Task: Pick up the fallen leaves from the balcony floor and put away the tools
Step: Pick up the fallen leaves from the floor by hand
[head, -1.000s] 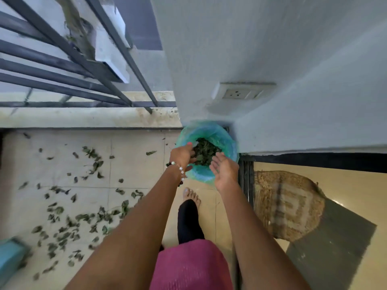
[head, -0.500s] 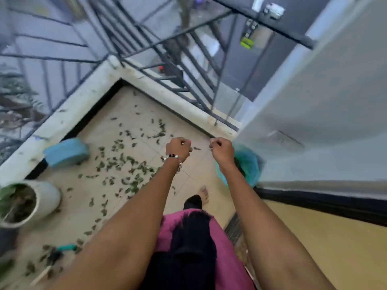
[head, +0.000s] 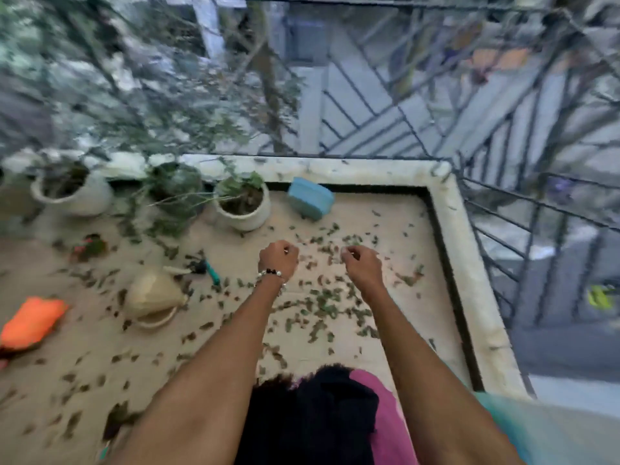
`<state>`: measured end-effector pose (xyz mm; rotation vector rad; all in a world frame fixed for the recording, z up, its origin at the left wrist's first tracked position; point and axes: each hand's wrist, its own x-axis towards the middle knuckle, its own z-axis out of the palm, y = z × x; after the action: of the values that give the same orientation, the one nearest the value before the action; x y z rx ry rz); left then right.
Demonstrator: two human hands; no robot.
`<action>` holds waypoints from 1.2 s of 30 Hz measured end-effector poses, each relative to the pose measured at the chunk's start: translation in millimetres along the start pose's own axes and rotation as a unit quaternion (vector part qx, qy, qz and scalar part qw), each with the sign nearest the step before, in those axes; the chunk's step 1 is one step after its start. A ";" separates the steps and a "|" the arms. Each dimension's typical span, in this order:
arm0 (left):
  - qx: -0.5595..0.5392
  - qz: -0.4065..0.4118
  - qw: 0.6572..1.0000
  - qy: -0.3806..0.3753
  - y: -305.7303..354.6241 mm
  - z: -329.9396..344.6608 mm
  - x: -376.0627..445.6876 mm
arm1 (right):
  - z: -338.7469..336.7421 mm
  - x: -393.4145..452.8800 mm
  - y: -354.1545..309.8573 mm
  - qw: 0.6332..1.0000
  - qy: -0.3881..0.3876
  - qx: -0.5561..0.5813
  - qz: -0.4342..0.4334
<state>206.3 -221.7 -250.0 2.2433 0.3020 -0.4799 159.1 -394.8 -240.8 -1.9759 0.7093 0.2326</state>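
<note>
Several small green fallen leaves [head: 322, 298] lie scattered over the beige balcony floor [head: 396, 213], thickest under my arms. My left hand [head: 278, 256], with a bead bracelet on its wrist, hovers above them with fingers curled into a loose fist. My right hand [head: 360, 263] hangs beside it, fingers curled too; nothing shows in either hand. A teal-handled garden tool [head: 209, 270] lies on the floor left of my left hand. The view is blurred by motion.
White plant pots [head: 243, 209] [head: 72, 194] and a dark pot [head: 176, 184] stand along the far ledge beside a blue box [head: 310, 199]. A straw basket [head: 152, 295] and an orange cloth [head: 32, 322] lie at left. A metal railing [head: 523, 229] tops the ledge [head: 476, 286]. The teal bag's edge [head: 500, 406] shows bottom right.
My hands left the teal bag of leaves and I turned left toward the open balcony floor. Both hands curled into fists and now hover over the scattered leaves.
</note>
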 end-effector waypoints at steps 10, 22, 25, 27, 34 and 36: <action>-0.065 -0.168 0.971 0.159 -174.1 -183.8 -2.0 | 228.1 -21.3 -111.5 0.970 -0.184 -0.104 -0.119; -0.154 -0.280 0.900 0.297 -288.6 -330.1 3.0 | 417.2 -42.8 -233.8 0.884 -0.357 -0.168 -0.252; -0.168 -0.316 0.875 0.327 -311.2 -368.3 6.2 | 460.5 -51.4 -270.7 0.864 -0.388 -0.178 -0.265; -0.173 -0.328 0.863 0.344 -325.9 -396.8 10.8 | 490.2 -55.7 -292.6 0.848 -0.411 -0.183 -0.281; -0.154 -0.346 0.849 0.368 -382.8 -472.9 33.0 | 592.6 -66.6 -344.5 0.820 -0.446 -0.215 -0.286; -0.158 -0.347 0.845 0.376 -405.8 -494.9 39.6 | 625.2 -73.3 -354.8 0.800 -0.474 -0.234 -0.285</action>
<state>213.1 419.4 -239.4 1.8373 1.5148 0.1346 384.3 291.6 -254.5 -2.0643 -0.6506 1.0029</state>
